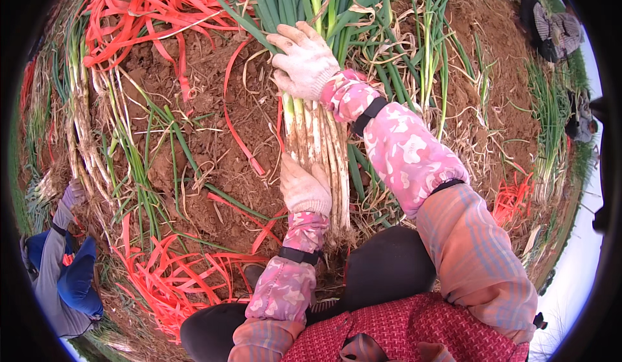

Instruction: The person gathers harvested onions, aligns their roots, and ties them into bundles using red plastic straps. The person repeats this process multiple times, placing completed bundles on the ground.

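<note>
A thick bundle of green onions lies on the soil before me, green leaves towards the top of the view and white stalks and roots towards my knees. My right hand, in a soiled white glove, rests across the bundle where white turns to green, fingers somewhat spread. Lower down, my left hand, gloved the same way, lies against the left side of the white stalks; its grip is partly hidden. A red plastic strap shows beside the bundle between my hands; whether it passes beneath cannot be told.
Heaps of red plastic strapping lie at upper left and lower left. More green onions lie at left, with loose leaves on the brown soil. A co-worker crouches at far left; other people are at far right.
</note>
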`<state>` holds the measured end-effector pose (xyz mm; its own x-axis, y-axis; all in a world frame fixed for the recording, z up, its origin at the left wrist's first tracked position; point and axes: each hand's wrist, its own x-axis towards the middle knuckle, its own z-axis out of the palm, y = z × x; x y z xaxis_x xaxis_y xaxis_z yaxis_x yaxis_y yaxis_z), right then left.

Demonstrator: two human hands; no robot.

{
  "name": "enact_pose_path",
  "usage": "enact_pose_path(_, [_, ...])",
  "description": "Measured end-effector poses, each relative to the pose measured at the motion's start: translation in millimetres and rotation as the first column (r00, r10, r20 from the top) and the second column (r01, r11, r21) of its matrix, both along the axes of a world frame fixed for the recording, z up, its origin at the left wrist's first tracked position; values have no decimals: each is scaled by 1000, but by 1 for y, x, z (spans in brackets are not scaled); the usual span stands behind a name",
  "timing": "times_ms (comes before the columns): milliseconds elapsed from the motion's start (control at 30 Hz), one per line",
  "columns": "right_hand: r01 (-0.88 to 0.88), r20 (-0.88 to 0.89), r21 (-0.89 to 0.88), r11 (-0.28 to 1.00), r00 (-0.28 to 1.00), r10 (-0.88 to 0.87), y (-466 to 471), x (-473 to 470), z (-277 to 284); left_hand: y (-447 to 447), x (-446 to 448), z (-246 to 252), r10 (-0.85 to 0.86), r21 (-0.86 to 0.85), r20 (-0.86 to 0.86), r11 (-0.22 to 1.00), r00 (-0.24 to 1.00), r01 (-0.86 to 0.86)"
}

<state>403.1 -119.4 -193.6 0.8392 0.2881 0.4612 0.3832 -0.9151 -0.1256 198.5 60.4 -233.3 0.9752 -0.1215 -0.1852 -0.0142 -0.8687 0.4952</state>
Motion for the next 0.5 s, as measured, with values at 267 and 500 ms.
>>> enact_pose_path(267, [61, 169, 261, 963, 980, -108, 15, -60, 32, -5, 5, 8, 73, 138, -86, 989, 994, -61])
enact_pose_path(500, [967, -301, 219, 132, 196, -933, -98, -275, 2, -2, 3, 5, 33, 105, 2, 994, 999, -33])
